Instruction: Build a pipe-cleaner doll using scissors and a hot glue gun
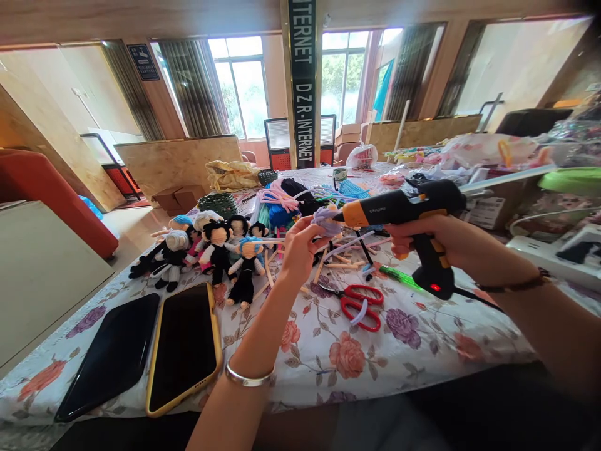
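Left hand (300, 247) pinches lilac piece (326, 220); right hand (425, 241) grips glue gun (404, 210), nozzle touching.

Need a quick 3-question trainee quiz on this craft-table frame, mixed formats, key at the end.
1. True or false: the right hand grips a black and orange glue gun.
2. What does the glue gun's nozzle point at?
A. the red scissors
B. the small lilac fuzzy piece pinched in the left hand
C. the phone in the yellow case
3. Fill in: the finished dolls lie on the floral tablecloth, to the ____ of the left hand.

Key: 1 true; 2 B; 3 left.
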`<state>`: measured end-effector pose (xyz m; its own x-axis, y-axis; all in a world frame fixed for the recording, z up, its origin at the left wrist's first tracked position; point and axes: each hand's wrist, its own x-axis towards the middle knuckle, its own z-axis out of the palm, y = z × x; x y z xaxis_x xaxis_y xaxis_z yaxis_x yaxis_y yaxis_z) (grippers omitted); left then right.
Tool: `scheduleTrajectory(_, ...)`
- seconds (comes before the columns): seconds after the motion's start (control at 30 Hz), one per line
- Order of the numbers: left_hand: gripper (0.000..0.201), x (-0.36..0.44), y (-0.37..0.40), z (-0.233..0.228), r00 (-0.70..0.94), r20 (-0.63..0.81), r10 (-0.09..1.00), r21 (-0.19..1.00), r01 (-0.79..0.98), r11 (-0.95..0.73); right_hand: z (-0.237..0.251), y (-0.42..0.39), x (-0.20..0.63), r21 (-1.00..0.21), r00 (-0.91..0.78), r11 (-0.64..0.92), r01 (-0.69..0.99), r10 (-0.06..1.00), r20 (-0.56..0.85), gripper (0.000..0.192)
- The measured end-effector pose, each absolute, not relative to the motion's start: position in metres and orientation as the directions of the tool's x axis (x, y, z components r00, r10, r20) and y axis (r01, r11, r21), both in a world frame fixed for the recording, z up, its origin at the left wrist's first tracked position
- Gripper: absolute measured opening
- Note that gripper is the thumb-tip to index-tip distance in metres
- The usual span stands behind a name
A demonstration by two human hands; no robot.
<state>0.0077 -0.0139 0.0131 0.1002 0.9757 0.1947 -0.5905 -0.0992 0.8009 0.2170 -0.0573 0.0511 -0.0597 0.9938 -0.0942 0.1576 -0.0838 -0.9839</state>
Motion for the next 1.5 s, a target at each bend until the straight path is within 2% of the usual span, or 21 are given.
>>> scheduleTrajectory(0.7,0.012,0.0052,-0.0132,0.0123,0.105,0.197,0.975,0.792,-0.604,-0.095,0.0494,-0.056,0.2199,-0.984,-0.089,-0.103,0.146,0.989,-0.117,0.03)
scheduleTrajectory(1.07,0.011,0.0053,-0.0147,0.0129,0.106,0.196,0.975,0.776,-0.625,-0.088,0.0565,-0.0578,0.2114,-0.989,-0.042,-0.128,0.074,0.99,-0.132,0.024)
scheduleTrajectory(1.37,0.011,0.0037,-0.0118,0.0104,0.115,0.211,0.971,0.757,-0.648,-0.088,0.0515,-0.0541,0.2173,-0.988,-0.099,-0.153,0.008,0.983,-0.153,0.025)
scheduleTrajectory(1.5,0.011,0.0036,-0.0119,0.0105,0.121,0.207,0.971,0.756,-0.65,-0.08,0.0511,-0.0528,0.2186,-0.99,-0.086,-0.139,0.036,0.986,-0.142,0.023)
